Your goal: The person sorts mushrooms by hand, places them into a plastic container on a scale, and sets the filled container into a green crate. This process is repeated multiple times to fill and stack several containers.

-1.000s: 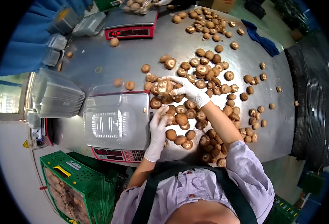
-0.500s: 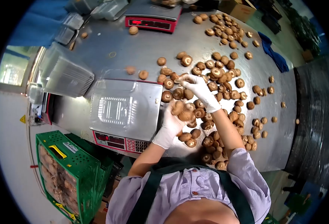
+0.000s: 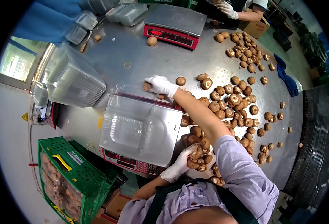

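Note:
My right hand (image 3: pixel 161 86), in a white glove, reaches past the back edge of the near scale (image 3: pixel 142 130), its fingers closed on a brown mushroom (image 3: pixel 147 86). Another mushroom (image 3: pixel 161 96) lies just under that hand. My left hand (image 3: pixel 181 163), also gloved, is at the scale's right side with its fingers curled round mushrooms (image 3: pixel 194 152), beside a heap on the metal table. On the scale's plate lies a clear plastic tray (image 3: pixel 129 128) with nothing in it. Many loose mushrooms (image 3: pixel 233 100) spread to the right of my right forearm.
Stacked clear trays (image 3: pixel 75 80) stand at the left. A second red scale (image 3: pixel 174 26) is at the back, with a co-worker's gloved hand (image 3: pixel 228 10) beyond it. A green crate (image 3: pixel 69 158) is at the lower left, a blue cloth (image 3: pixel 285 74) at the right edge.
My right hand has moved left from the mushroom pile to behind the scale. My left hand has shifted down and right, still holding mushrooms. The view has shifted, and a co-worker's hand now shows.

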`<move>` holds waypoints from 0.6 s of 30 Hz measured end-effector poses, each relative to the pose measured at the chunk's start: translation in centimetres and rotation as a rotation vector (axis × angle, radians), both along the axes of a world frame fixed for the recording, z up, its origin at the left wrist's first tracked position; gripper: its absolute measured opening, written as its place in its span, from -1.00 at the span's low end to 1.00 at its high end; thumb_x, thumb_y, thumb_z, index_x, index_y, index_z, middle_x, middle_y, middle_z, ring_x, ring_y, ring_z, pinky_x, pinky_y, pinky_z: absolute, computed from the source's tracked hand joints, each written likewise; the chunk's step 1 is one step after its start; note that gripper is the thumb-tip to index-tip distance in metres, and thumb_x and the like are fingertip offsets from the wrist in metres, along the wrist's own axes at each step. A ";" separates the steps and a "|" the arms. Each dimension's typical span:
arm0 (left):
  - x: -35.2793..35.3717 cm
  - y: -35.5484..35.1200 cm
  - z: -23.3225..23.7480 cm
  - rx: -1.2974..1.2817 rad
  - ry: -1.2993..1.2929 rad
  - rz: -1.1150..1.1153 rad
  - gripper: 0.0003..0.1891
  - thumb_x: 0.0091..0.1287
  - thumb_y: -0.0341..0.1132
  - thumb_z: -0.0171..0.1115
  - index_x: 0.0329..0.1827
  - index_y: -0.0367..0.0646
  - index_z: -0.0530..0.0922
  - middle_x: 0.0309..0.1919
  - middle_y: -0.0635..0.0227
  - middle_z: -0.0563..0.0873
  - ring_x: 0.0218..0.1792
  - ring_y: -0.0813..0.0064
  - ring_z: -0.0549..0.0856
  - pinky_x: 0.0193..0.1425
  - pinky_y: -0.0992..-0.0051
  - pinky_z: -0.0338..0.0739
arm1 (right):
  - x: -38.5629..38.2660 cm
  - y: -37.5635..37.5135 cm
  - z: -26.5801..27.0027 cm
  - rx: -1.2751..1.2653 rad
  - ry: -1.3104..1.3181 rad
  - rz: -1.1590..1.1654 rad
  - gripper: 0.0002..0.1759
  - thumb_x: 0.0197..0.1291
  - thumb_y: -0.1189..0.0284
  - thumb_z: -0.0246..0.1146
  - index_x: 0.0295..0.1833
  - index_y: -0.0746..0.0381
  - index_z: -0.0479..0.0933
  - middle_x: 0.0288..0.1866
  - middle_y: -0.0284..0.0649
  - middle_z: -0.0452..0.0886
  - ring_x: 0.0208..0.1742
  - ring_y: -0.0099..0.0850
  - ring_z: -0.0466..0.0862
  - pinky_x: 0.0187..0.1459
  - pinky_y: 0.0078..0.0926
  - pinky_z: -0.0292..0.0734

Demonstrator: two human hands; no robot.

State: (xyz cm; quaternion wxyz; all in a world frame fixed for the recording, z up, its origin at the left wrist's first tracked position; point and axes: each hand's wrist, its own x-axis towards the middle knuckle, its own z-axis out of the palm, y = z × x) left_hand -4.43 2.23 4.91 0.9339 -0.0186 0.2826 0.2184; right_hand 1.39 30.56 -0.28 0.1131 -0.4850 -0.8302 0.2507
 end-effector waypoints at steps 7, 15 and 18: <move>-0.5 -0.1 -1.1 0.213 -0.144 0.040 -0.61 0.44 -0.25 -0.05 0.26 -0.21 0.36 -0.11 0.32 0.58 -0.05 0.48 0.60 -0.06 0.48 0.55 | 7.0 -5.0 5.4 -0.354 0.538 -0.434 -0.53 0.11 0.44 0.28 0.17 0.28 0.44 -0.04 -0.14 0.63 -0.02 -0.40 0.61 0.04 -0.48 0.50; 0.1 0.4 -1.5 0.091 -0.171 0.100 -0.61 0.38 -0.14 0.06 0.13 -0.22 0.46 -0.11 0.25 0.66 -0.14 0.40 0.67 -0.03 0.42 0.57 | 14.3 -11.2 4.4 -0.527 1.008 -0.493 -0.53 0.26 0.30 0.22 0.16 0.38 0.42 -0.14 -0.31 0.58 -0.16 -0.57 0.52 -0.12 -0.63 0.46; 0.0 0.5 -0.6 0.062 -0.020 0.100 -0.64 0.38 -0.14 0.06 0.09 -0.19 0.48 -0.10 0.31 0.64 -0.11 0.42 0.65 -0.05 0.40 0.59 | 15.1 -13.2 4.8 -0.447 0.756 -0.581 -0.45 0.13 0.30 0.35 0.15 0.38 0.42 -0.17 -0.28 0.59 -0.14 -0.58 0.54 -0.10 -0.65 0.46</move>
